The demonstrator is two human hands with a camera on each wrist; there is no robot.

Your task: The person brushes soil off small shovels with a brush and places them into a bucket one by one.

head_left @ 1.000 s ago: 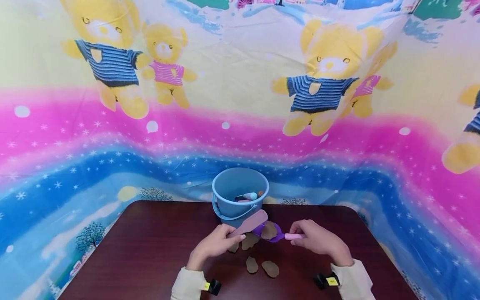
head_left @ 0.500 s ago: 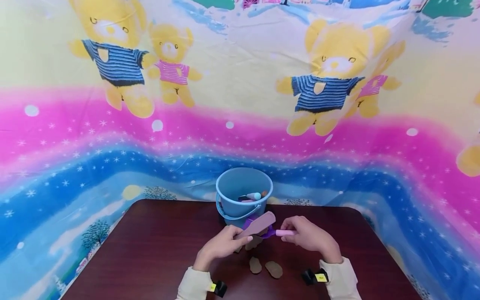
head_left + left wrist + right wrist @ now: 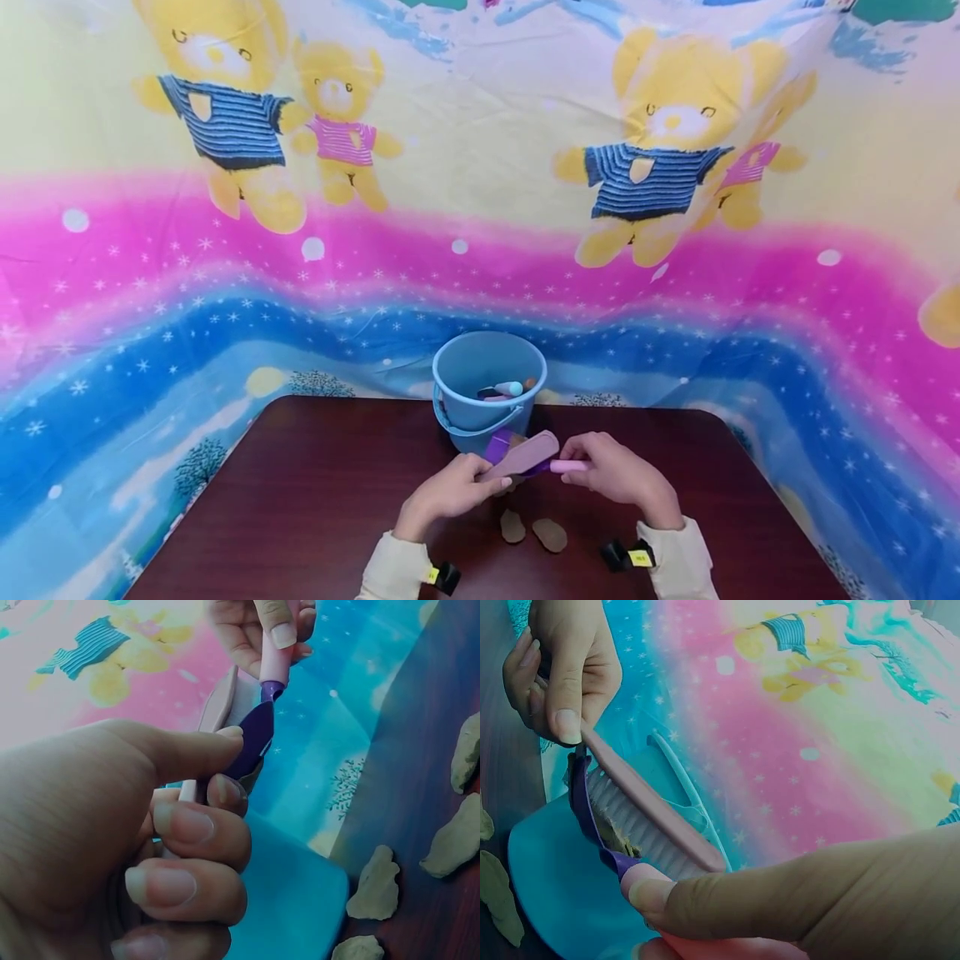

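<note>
My left hand [image 3: 456,486] grips a pink brush [image 3: 528,454], flat back up in the head view. White bristles [image 3: 649,817] show under it in the right wrist view. My right hand [image 3: 618,471] pinches the pink handle [image 3: 570,466] of a purple toy shovel [image 3: 585,806]. The shovel lies under the brush, in front of the bucket, and my left fingertips are right at its far end. Between bristles and shovel sits a rough brown flat piece [image 3: 615,834], partly hidden. Two similar brown pieces, one on the left [image 3: 512,527] and one on the right [image 3: 551,535], lie on the table nearer me.
A blue bucket [image 3: 468,421] with a lowered handle stands at the table's far edge, with several small items [image 3: 510,389] inside. More brown pieces [image 3: 375,885] lie on the dark wooden table [image 3: 300,500]. A printed bear cloth [image 3: 465,167] hangs behind.
My right hand has moved left, bringing the shovel and its brown piece under the brush. The brush has shifted slightly right and down and now covers much of the shovel in the head view.
</note>
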